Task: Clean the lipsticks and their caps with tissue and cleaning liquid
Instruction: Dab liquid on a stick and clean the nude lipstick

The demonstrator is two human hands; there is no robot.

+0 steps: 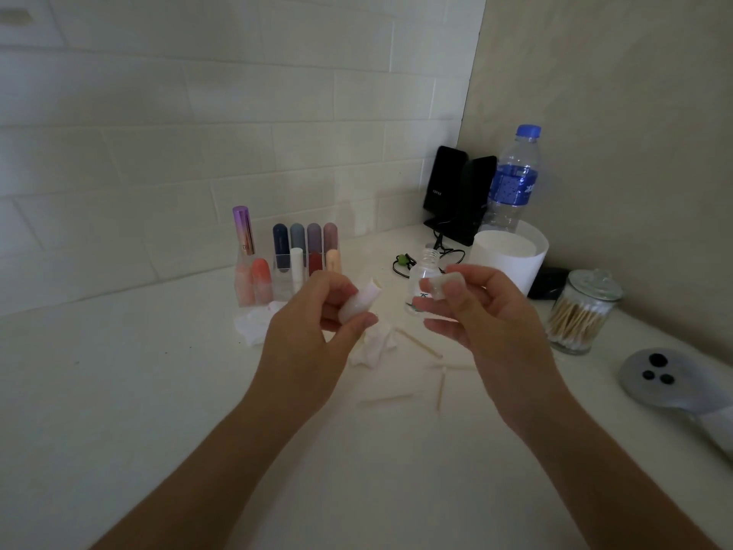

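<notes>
Left hand [313, 323] is gripping the uncapped lipstick [359, 303], right hand [488, 311] is pinching the cap [444, 285] clear of it, probably exposing both for wiping.

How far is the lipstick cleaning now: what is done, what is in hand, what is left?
Done, it seems: crumpled tissue and used cotton swabs lie on the counter, and the small bottle stands uncapped. In hand: the left hand grips an open white lipstick, the right hand pinches a white cap. Left: perhaps the lipsticks in the clear holder; which are clean cannot be told.
</notes>
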